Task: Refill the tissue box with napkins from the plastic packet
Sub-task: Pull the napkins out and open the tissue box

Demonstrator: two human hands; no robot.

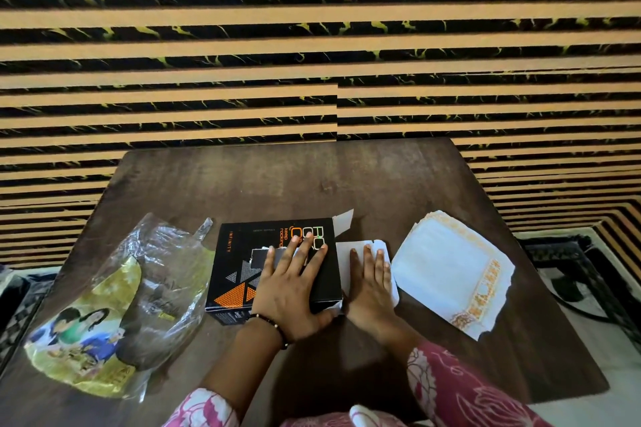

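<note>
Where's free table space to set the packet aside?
Far half of the table, behind the black box, is bare. The near row is crowded: plastic packet, box, both hands, napkin stack.

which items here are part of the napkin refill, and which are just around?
Part of the job:
- black box, left hand flat on top
- white end flap, right hand flat on it
- napkin stack, right of the box
- plastic packet, left of the box, looks emptied

Just around:
- wooden table
- striped wall
- patterned rug
</note>
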